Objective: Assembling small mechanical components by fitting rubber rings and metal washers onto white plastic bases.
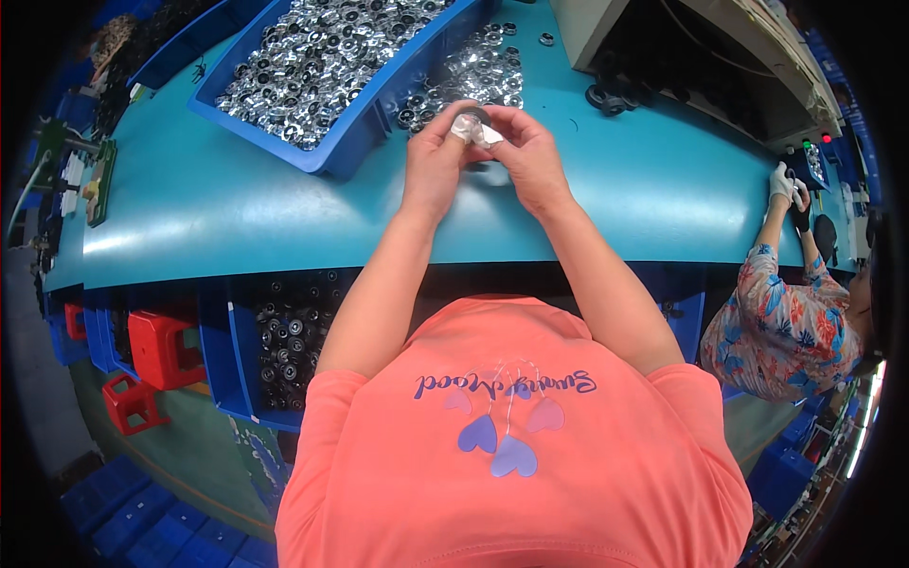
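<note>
Currently, status at this frame:
Left hand: left hand point(437, 151) was closed, fingertips pinching the small round part point(471, 121) from its left side.
Right hand: right hand point(526, 150) was closed too, thumb and fingers gripping the same part from the right, with a bit of whitish material point(486, 135) pressed against it; couldn't tell if that was a wipe, film or tape.
Part position: held between both sets of fingertips, lifted off the teal bench point(237, 199), just above the hands' far edge.
Part detail: dark ring with a shiny face, too small to say more.
Loose stock: pile of shiny round pieces point(473, 76) lay on the bench just beyond the hands, nearly touching distance.
Bulk stock: blue bin point(327, 156) full of the same shiny pieces sat beyond and left of the left hand.
Progress (judgement): one piece was in hand, mid-handling; the pile and the bin looked largely full, so most of the stock seemed left to go. No finished stack was identifiable near the hands.
Below the hands: blue bin of dark round parts point(289, 336) under the bench edge, left of the left forearm.
Neighbour: another person's gloved hand point(784, 180) worked well off to the right.
</note>
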A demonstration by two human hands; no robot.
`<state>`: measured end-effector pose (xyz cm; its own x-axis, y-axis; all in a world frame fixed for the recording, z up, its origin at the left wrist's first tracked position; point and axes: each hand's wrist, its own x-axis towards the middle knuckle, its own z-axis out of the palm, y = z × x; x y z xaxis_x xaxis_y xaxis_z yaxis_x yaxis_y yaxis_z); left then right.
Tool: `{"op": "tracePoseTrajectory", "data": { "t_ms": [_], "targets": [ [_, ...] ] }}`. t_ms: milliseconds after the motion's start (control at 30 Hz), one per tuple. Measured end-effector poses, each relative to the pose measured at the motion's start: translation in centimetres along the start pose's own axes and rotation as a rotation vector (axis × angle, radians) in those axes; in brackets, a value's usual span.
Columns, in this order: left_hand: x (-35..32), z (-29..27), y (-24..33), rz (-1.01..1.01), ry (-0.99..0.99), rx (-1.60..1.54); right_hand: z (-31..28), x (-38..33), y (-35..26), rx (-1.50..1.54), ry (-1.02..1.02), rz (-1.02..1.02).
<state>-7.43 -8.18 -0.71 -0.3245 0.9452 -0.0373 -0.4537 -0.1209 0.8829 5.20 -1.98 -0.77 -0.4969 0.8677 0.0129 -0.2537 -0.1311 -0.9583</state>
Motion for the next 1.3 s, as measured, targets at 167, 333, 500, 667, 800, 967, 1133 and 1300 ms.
{"op": "tracePoseTrajectory", "data": {
  "t_ms": [167,333,500,667,800,967,1133,1300],
  "targets": [
    [-0.3,0.1,0.0,-0.039,-0.059,-0.004,0.2,-0.2,-1.2,-0.009,0.021,0.071],
    [-0.4,0.4,0.0,-0.023,-0.069,0.17,0.5,-0.2,-1.8,-0.009,0.034,0.123],
    [-0.5,1.0,-0.3,0.038,-0.091,0.191,-0.2,0.4,-0.6,-0.133,0.067,0.063],
    [-0.7,0.7,-1.3,0.155,-0.08,0.324,0.2,0.2,-0.8,-0.329,0.131,-0.002],
    [-1.2,1.7,-0.5,0.175,0.033,0.442,0.5,0.7,0.0,-0.304,0.178,0.048],
    [-1.3,1.4,-0.6,0.404,0.157,0.775,0.9,1.2,0.7,-0.244,0.188,0.088],
    [-1.0,0.5,-1.6,0.514,0.184,0.87,0.4,0.6,-1.0,-0.05,0.054,0.158],
    [-1.1,0.6,-1.7,0.44,0.178,0.795,-0.1,0.6,-0.6,-0.116,0.04,0.156]
  ]
}}
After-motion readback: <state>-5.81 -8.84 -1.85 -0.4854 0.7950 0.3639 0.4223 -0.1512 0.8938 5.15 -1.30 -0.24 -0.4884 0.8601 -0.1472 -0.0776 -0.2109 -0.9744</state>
